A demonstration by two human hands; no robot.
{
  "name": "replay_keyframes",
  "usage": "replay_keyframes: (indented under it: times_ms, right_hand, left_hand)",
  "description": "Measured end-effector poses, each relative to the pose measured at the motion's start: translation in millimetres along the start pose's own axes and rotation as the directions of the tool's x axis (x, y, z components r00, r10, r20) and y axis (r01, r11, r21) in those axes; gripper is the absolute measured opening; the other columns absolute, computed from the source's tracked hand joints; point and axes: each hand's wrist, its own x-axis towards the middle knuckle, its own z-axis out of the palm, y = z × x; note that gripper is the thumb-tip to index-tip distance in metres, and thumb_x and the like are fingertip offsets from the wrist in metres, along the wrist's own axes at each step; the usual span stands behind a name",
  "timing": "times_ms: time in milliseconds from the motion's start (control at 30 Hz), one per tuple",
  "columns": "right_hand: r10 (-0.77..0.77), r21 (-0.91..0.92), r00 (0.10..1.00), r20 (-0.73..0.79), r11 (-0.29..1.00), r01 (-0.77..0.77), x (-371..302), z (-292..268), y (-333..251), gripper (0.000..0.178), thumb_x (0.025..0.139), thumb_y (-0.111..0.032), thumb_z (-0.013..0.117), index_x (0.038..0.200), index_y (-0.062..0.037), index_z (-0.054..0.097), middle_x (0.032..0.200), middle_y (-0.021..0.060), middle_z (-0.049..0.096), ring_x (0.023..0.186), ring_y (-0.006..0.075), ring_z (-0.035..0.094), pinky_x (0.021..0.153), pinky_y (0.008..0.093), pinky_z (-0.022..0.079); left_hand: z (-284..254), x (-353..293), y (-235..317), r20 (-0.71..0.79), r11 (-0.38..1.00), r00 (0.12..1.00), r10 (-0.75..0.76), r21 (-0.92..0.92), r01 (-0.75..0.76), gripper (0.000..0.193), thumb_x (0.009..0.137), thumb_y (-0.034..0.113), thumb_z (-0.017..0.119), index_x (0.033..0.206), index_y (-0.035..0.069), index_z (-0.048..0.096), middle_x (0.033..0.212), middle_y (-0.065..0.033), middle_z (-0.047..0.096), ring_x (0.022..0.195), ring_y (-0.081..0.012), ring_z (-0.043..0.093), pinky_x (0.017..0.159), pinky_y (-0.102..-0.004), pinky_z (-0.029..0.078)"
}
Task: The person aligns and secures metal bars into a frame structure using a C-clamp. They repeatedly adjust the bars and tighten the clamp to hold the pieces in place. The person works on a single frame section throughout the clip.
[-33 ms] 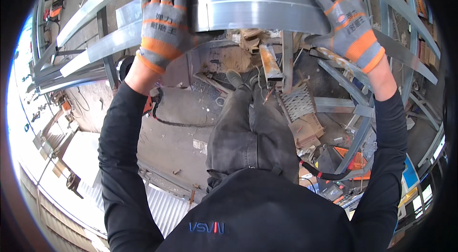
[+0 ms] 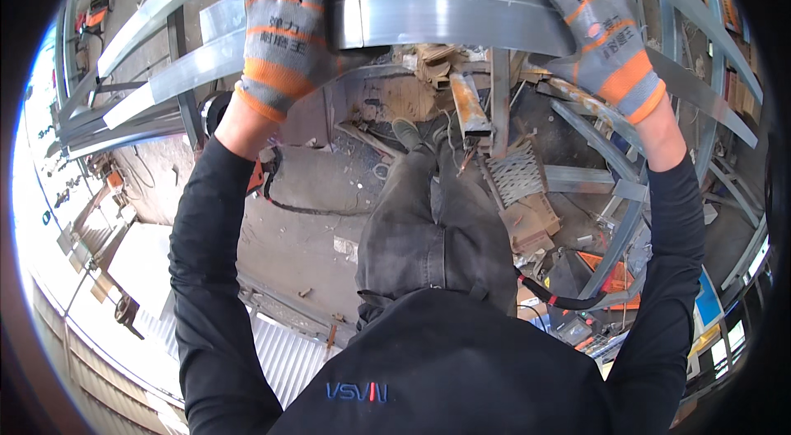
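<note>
Both hands are in grey gloves with orange bands and dark palms. At the top of the view, my left hand point(image 2: 287, 35) is closed over the left part of a shiny metal bar point(image 2: 445, 19), its thumb hidden beneath the near edge. Around the right part of the same bar is my right hand point(image 2: 600, 31), fingers over the top and thumb at the near side. A lengthwise line divides the bar's face into two bands, and an upright seam shows beside my left hand. The bar lies crosswise, among longer metal frame members point(image 2: 202, 64).
Below the bar stands a rusty square tube point(image 2: 468, 101) near my shoes. Right of my legs lie an expanded-metal piece point(image 2: 517, 173), cardboard point(image 2: 531, 221) and angled steel pieces point(image 2: 614, 147). A black cable point(image 2: 321, 211) crosses the floor to the left. Tools point(image 2: 577, 328) lie at lower right.
The bar and my right hand sit very slightly farther from me. Both hands keep their hold on it.
</note>
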Motion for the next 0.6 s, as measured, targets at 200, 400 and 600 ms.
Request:
replay_keyframes:
  times_ms: [200,400,600]
  right_hand:
    - [-0.06,0.039,0.996,0.063,0.998,0.057,-0.4,-0.4,-4.4,0.113,0.071,-0.053,0.1,0.167,-0.0085,0.06,0.151,0.0249,0.063,0.138,0.0486,0.062,0.117,0.0634,0.049]
    - [0.108,-0.008,0.984,0.144,0.994,-0.108,-26.6,16.7,9.6,0.102,0.079,-0.048,0.101,0.165,-0.0111,0.063,0.139,0.0186,0.071,0.124,0.0423,0.068,0.108,0.0589,0.054]
    - [-0.011,-0.044,1.0,-0.012,0.999,0.01,-11.3,2.7,0.1,0.108,0.082,-0.058,0.091,0.173,-0.0129,0.056,0.162,0.0264,0.059,0.153,0.0497,0.055,0.131,0.0707,0.038]
  left_hand:
    - [-7.7,-4.5,3.4,0.071,0.999,0.997,0.019,0.032,-0.021,0.127,0.073,0.062,0.098,0.163,-0.013,0.048,0.148,-0.0358,0.061,0.138,-0.0536,0.059,0.124,-0.0654,0.044]
    - [4.1,3.1,4.5,-0.01,0.999,1.0,0.023,0.035,-0.022,0.138,0.066,0.066,0.107,0.175,0.006,0.047,0.151,-0.0249,0.066,0.137,-0.0464,0.064,0.117,-0.0584,0.052]
    - [0.5,1.5,7.7,0.125,0.998,0.992,0.003,0.067,-0.012,0.127,0.072,0.064,0.103,0.172,0.003,0.053,0.155,-0.0259,0.066,0.142,-0.0478,0.062,0.12,-0.0602,0.049]
